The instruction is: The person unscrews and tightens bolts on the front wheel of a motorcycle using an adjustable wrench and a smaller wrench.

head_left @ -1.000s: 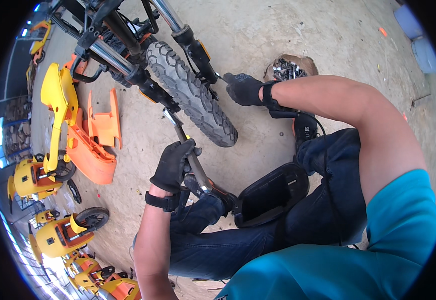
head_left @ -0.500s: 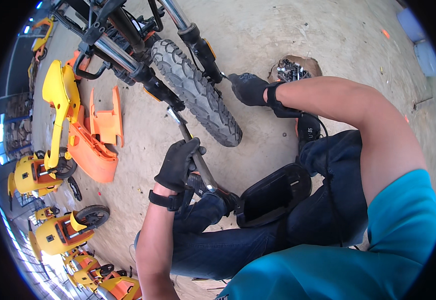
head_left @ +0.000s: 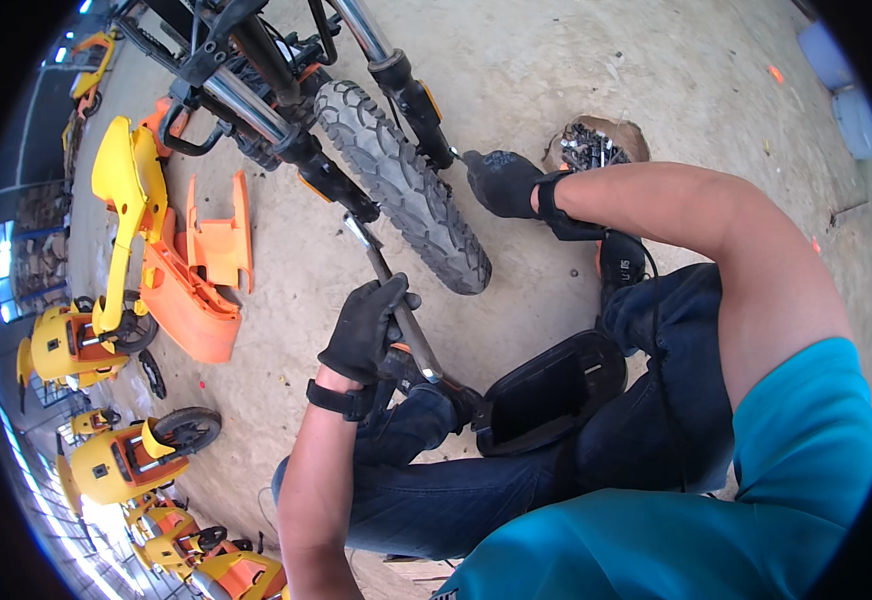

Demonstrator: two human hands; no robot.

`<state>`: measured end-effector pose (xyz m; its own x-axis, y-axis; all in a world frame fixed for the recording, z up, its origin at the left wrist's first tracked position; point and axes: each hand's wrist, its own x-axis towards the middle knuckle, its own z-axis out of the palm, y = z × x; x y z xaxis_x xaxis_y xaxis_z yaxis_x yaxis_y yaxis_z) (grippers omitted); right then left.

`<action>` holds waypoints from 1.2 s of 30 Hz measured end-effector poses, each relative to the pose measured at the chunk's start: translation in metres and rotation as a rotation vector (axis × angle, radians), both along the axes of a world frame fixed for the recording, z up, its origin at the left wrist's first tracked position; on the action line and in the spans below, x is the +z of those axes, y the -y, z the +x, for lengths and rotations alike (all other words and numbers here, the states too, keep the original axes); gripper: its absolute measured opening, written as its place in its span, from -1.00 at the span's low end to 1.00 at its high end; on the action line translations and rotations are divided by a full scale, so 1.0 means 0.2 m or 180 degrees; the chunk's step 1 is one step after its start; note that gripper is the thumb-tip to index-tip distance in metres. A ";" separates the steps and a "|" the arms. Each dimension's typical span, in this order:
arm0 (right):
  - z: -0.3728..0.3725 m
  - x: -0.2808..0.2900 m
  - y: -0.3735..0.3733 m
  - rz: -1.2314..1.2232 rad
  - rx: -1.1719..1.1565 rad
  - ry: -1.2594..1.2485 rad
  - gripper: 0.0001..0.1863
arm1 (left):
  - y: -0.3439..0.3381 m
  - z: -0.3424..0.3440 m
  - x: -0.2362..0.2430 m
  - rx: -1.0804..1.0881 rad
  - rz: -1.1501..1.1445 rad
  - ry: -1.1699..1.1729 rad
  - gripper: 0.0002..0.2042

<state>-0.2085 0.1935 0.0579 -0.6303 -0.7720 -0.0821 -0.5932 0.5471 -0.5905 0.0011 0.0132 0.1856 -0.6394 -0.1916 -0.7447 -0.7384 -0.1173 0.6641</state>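
Note:
A knobby black front tyre [head_left: 401,190] stands between two fork legs. My gloved left hand [head_left: 366,325] is closed round a long metal wrench [head_left: 414,345], whose head lies at the lower end of the left fork leg [head_left: 331,180]. By the foot of the right fork leg [head_left: 421,115], my gloved right hand [head_left: 504,184] has its fingers curled in. Something small and shiny shows between its fingertips and the fork, too small to name. The right palm is turned out of sight.
Orange panels [head_left: 191,310] and a yellow panel [head_left: 128,190] lie left of the wheel. A box of small metal parts [head_left: 593,147] sits beyond my right wrist. A black tray-like cover [head_left: 551,390] rests between my legs. Several yellow vehicles [head_left: 106,465] stand at left.
The whole view has shifted slightly, so the wheel and panels appear a little further right. Both hands keep about the same places against the fork legs.

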 end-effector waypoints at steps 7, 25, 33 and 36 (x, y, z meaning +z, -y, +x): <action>-0.07 0.05 0.02 0.0216 0.0280 -0.0116 -0.77 | 0.00 0.00 -0.01 0.0232 0.0185 0.0119 -0.72; -0.13 0.07 0.06 0.0362 0.0754 -0.0328 -0.80 | -0.10 0.06 -0.56 0.0138 -0.0259 -0.0112 -0.70; -0.31 0.10 0.11 0.0872 0.2389 -0.1181 -0.82 | -0.06 0.08 -0.99 0.0137 -0.1356 -0.0567 -0.63; -0.28 0.10 0.15 0.1255 0.2151 -0.1313 -0.88 | -0.06 0.06 -1.26 0.0017 -0.2422 -0.0775 -0.57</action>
